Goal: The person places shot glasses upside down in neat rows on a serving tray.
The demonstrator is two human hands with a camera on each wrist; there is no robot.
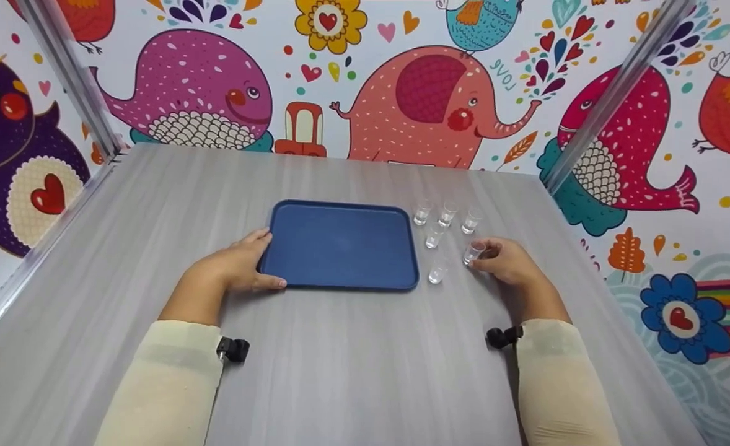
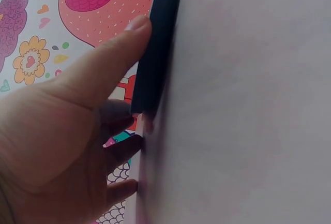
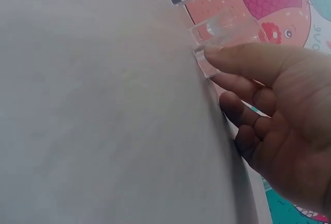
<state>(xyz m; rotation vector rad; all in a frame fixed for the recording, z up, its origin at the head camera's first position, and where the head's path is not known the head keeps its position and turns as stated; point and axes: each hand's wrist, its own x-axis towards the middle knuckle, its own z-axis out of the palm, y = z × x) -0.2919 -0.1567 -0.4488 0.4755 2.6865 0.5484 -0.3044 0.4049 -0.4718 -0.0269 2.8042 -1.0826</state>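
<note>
On the table lies a blue rectangular tray (image 1: 343, 244). My left hand (image 1: 241, 263) rests at its near left corner, thumb along the front rim and fingers spread by the left side; the left wrist view shows the straight thumb (image 2: 121, 48) against the dark tray edge (image 2: 158, 48). My right hand (image 1: 506, 260) pinches a small clear shot glass (image 1: 473, 251) between thumb and fingers, right of the tray. In the right wrist view, the thumb covers part of this glass (image 3: 205, 62), its base close to the tabletop.
Several more clear shot glasses stand just right of the tray, including a near one (image 1: 436, 272) and a back right one (image 1: 470, 222). The grey table (image 1: 365, 365) meets cartoon-printed walls (image 1: 315, 80) and metal posts (image 1: 619, 93) behind.
</note>
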